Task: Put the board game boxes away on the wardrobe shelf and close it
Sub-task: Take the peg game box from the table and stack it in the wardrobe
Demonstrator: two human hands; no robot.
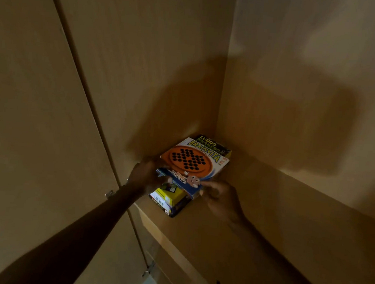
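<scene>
Inside the dim wardrobe, the shelf (231, 226) carries a stack in its back left corner. Both hands, left hand (144, 176) and right hand (219, 197), grasp the Brainvita box (194, 162) (topmost) over the Ludo box (215, 144).

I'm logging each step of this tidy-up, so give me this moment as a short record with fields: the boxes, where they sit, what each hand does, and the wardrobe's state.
top box: Brainvita box, orange round board pictured, lying flat on the stack
beneath: Ludo and Snakes box peeking out behind; yellow box lower down
place: wardrobe shelf, left back corner
left hand: on the top box's left edge
right hand: at its near right corner
wardrobe door: open
lighting: dim
</scene>
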